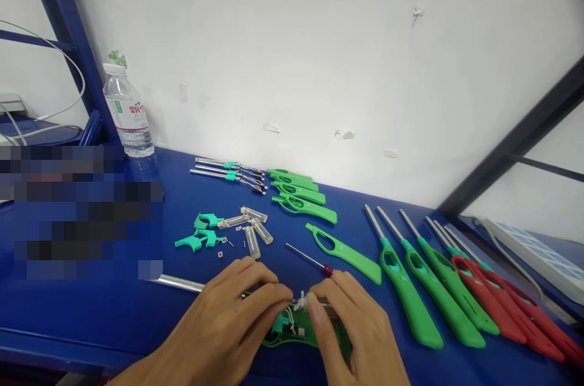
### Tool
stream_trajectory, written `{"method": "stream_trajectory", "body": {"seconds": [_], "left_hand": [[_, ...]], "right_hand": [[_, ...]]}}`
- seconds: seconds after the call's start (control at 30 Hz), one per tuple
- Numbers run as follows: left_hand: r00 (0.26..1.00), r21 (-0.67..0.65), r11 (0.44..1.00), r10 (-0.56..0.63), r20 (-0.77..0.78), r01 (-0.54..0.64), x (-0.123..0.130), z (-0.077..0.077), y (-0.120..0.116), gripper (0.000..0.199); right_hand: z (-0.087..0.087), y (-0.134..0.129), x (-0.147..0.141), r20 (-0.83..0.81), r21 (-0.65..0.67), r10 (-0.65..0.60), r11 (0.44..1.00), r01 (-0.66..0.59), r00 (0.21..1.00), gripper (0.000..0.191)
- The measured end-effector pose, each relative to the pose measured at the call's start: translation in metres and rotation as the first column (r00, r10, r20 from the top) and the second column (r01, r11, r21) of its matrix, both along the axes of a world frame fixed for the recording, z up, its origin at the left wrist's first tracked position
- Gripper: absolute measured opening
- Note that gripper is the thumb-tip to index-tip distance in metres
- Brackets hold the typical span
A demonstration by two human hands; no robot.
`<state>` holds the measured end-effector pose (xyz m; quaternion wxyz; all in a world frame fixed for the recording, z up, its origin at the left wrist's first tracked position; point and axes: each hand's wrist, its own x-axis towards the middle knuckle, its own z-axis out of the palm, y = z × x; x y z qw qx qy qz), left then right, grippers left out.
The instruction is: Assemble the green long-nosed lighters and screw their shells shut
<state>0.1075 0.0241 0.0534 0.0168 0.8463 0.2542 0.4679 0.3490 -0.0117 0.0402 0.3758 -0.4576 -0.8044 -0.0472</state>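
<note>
Under my hands lies an opened green lighter casing (296, 337), with a teal trigger (279, 324), thin white wires and a small dark part inside. Its metal tube (180, 282) sticks out to the left from beneath my left hand (237, 319). The left fingers are bent together over the casing's upper edge, and their tips partly hide what they pinch. My right hand (358, 331) is closed on a clear fuel tank (326, 308) at the casing's right part, its thumb near the small pale valve end (302, 301). A red-handled screwdriver (310, 259) lies just beyond the right fingers.
Behind are green casing halves (305, 210), metal tubes with wires (219, 174), teal triggers (207, 237) and clear tanks (261, 231). Assembled green lighters (413, 301) and red lighters (493, 301) line the right. A water bottle (130, 115) stands by the wall; the left side is pixelated.
</note>
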Motion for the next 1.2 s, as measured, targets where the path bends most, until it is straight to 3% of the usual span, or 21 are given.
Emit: {"method": "stream_trajectory", "body": {"seconds": [0.37, 0.9, 1.2], "left_hand": [[1.0, 0.003, 1.0, -0.003, -0.027, 0.003, -0.0018, -0.0008, 0.0004, 0.03], [0.999, 0.04, 0.999, -0.009, -0.038, 0.011, -0.0027, -0.0062, -0.002, 0.029], [0.999, 0.016, 0.999, -0.036, -0.017, 0.036, -0.0031, -0.0041, -0.0028, 0.028]], "right_hand": [[0.0028, -0.001, -0.0007, 0.005, 0.002, 0.014, 1.0, -0.014, 1.0, 0.024], [-0.0009, 0.0036, -0.0015, 0.049, 0.151, 0.019, 0.988, -0.026, 0.999, 0.019], [0.0023, 0.002, 0.0005, 0.069, 0.102, 0.046, 0.993, -0.053, 0.997, 0.013]]}}
